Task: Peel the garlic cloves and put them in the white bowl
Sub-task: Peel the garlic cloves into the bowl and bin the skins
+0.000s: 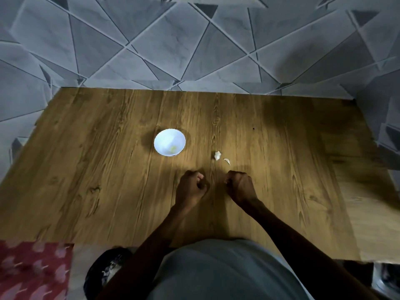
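A dimly lit wooden table (108, 169) sits against grey, triangle-patterned walls (151, 40).

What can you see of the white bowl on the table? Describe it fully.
The white bowl is small, round and glossy, with a slightly wavy rim. It stands upright on the wooden table, beyond the left hand and clear of it. One pale yellowish piece, probably a peeled clove, lies inside near the front wall.
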The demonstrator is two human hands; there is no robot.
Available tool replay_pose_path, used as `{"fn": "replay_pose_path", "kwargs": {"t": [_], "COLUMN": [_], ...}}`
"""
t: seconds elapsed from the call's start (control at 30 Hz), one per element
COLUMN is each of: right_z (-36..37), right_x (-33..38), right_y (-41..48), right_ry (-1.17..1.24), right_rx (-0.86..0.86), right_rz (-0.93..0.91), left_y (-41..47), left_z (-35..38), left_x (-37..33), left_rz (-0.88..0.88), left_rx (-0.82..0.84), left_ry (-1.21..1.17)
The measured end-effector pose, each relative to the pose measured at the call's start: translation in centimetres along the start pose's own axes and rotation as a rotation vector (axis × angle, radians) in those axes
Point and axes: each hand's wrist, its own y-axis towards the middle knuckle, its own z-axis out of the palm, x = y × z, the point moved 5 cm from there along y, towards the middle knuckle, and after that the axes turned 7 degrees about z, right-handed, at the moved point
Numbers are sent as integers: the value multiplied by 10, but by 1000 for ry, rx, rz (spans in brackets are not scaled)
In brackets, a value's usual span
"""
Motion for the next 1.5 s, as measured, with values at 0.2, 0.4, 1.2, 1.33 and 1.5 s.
{"fn": "replay_pose_path", "kwargs": {"t": [0.2,0.4,1.2,1.33,1.5], "right_z": [1,3,-21,-27,-40], "right_x": [13,20,19,25,40], "right_y": [-2,-4,-22,-23,-28], "right_ry": [-227,-316,726,641,463], "right_rx": [19,-18,92,25,-54], "right_rz": [-63,-122,131,23,-219], "left_y": [-10,-10,-15,-18,-26], "left_z": [0,-5,-11,-17,-17], "left_x": [2,-1,-29,-37,-39], "left_rz": [65,93,-22,-107,-368], "left_rx": [-13,-14,209,232,277], "left_ry": [65,7,-645,-796,-1083]}}
